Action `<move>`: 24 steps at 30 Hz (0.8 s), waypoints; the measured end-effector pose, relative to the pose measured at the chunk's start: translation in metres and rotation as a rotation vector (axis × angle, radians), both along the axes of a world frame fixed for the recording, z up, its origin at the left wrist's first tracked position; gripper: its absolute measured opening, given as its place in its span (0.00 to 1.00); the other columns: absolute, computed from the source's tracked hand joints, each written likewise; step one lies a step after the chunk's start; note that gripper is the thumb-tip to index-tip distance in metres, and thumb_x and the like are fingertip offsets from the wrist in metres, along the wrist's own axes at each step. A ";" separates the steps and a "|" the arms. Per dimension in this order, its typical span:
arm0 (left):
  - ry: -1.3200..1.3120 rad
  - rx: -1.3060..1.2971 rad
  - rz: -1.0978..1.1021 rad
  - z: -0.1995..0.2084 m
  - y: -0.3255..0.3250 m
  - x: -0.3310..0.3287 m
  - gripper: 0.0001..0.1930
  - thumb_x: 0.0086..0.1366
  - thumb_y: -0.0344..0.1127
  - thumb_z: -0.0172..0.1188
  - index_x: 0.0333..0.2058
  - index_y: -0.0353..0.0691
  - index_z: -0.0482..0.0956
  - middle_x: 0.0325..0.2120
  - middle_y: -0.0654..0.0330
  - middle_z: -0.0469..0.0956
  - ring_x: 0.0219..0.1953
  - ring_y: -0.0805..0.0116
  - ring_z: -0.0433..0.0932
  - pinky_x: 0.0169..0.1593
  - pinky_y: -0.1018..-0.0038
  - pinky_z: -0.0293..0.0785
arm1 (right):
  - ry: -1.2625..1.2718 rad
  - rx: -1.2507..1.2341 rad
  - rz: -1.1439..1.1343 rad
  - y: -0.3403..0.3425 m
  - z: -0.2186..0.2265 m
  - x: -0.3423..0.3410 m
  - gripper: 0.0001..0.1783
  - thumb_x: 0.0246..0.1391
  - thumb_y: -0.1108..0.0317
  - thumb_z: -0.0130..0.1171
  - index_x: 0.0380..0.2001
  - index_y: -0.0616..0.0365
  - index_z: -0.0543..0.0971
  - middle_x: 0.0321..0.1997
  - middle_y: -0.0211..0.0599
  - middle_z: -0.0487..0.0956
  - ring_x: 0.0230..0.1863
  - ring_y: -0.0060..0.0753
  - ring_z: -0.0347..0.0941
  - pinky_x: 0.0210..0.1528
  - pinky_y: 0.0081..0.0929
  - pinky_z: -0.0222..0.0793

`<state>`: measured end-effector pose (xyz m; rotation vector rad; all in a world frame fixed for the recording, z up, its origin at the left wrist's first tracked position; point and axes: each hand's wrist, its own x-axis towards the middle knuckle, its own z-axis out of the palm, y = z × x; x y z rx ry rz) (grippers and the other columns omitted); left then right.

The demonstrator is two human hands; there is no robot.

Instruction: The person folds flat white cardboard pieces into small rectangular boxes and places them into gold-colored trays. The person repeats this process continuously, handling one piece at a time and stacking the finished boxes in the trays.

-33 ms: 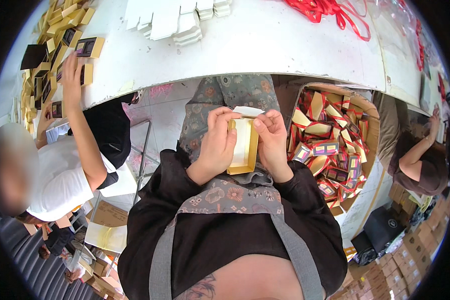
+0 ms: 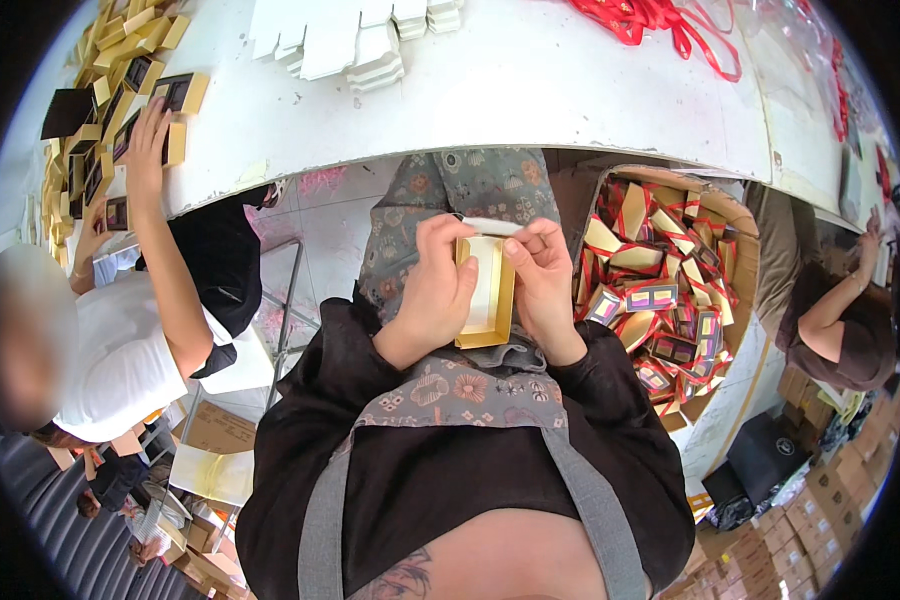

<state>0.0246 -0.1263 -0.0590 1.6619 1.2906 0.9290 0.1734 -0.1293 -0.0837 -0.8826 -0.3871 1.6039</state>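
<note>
Over my lap, both hands hold a small gold cardboard box (image 2: 503,308), its inside facing up and pale at the bottom. My left hand (image 2: 432,280) grips the left wall, thumb along the edge. On the other side my right hand (image 2: 542,265) pinches the far right corner between thumb and fingers. A white flap (image 2: 492,226) stands at the box's far end between my fingertips. The fingers beneath the box are hidden.
A white table (image 2: 530,100) curves ahead, bearing stacked white card pieces (image 2: 340,40) and red ribbons (image 2: 660,25). At right stands a carton (image 2: 745,220) full of ribboned gold boxes. A co-worker's hand (image 2: 148,135) at left touches gold boxes; another person (image 2: 840,330) sits far right.
The white flap has tipped and now looks narrower, while my fingertips shifted slightly at the box's far end. The left co-worker's hand moved a little over the gold boxes.
</note>
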 end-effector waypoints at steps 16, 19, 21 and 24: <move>0.097 -0.227 -0.444 0.024 0.015 -0.021 0.24 0.57 0.21 0.48 0.54 0.38 0.62 0.57 0.48 0.65 0.56 0.53 0.70 0.55 0.68 0.67 | -0.346 0.036 0.410 -0.001 0.007 0.030 0.07 0.59 0.72 0.52 0.40 0.61 0.70 0.51 0.44 0.75 0.50 0.25 0.71 0.50 0.22 0.67; 0.008 -0.271 -0.508 0.030 0.017 -0.025 0.30 0.56 0.23 0.50 0.59 0.38 0.60 0.58 0.50 0.65 0.57 0.57 0.69 0.57 0.68 0.66 | -0.522 0.052 0.671 0.005 0.028 0.037 0.08 0.59 0.70 0.52 0.39 0.62 0.71 0.47 0.49 0.78 0.46 0.31 0.76 0.46 0.27 0.70; 0.042 -0.419 -0.524 0.044 0.024 -0.026 0.33 0.55 0.23 0.52 0.61 0.38 0.58 0.57 0.52 0.66 0.57 0.60 0.69 0.57 0.68 0.66 | -0.861 0.256 0.771 0.018 0.052 0.037 0.10 0.57 0.70 0.53 0.41 0.61 0.71 0.40 0.51 0.79 0.39 0.40 0.78 0.41 0.32 0.72; 0.258 -0.208 -0.424 0.052 0.032 -0.018 0.19 0.56 0.28 0.54 0.48 0.35 0.72 0.37 0.45 0.78 0.37 0.56 0.80 0.40 0.69 0.76 | -1.351 0.566 0.744 0.020 0.055 0.023 0.12 0.46 0.73 0.56 0.35 0.65 0.71 0.23 0.51 0.78 0.25 0.50 0.77 0.25 0.39 0.73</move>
